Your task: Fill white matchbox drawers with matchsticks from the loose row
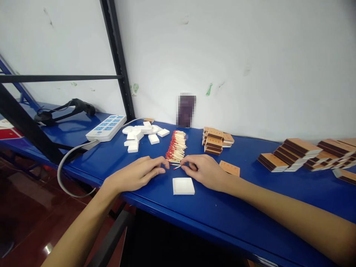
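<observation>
A pile of red-headed matches (178, 145) lies on the blue table, heads toward the left. At its near end, my right hand (204, 170) pinches the pale end of a match (177, 167) between thumb and fingertips; another match or two lies right beside it. Just left of the match heads is my left hand (141, 172), its thumb and index finger a little apart and nothing visible between them. Below both hands sits a white matchbox tray (183, 186), with nothing seen inside. An orange matchbox sleeve (230, 168) lies beyond my right wrist, partly hidden by it.
Several white trays (136, 135) are heaped at the left. Matchboxes (214, 140) are stacked behind my right hand, and more matchboxes (297, 152) stand at the far right. A power strip (107, 128) with a grey cable lies by a black post (118, 55). A dark, pixelated object (186, 111) leans against the wall.
</observation>
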